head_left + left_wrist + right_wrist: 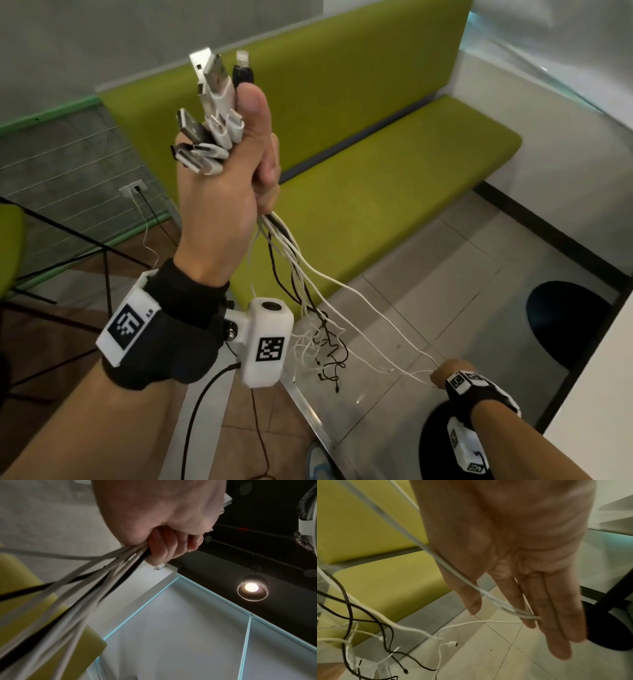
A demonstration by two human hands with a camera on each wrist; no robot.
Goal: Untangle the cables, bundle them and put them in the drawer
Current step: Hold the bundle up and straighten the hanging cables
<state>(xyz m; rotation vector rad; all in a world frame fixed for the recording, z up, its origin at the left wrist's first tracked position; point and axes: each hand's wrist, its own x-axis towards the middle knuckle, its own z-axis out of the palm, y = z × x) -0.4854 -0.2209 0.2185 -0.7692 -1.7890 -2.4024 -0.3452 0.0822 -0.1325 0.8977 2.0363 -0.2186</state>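
Observation:
My left hand (226, 178) is raised in a fist around a bunch of white and black cables (294, 270). Their USB plugs (209, 113) fan out above the thumb. In the left wrist view the curled fingers (163, 547) clamp the cables (96, 577). The strands hang down into a loose tangle (322, 346). Two thin white cables (376, 356) stretch down to my right hand (445, 371), low on the right. Its fingers (547, 608) are straight, and a white cable (453, 573) crosses the palm and slips between two of them. No drawer is in view.
A green padded bench (376, 171) stands along the wall ahead. Black round table bases (568, 322) sit on the tiled floor at the right, beside a white table edge (609, 394). A wall socket (133, 188) with plugged leads is at the left.

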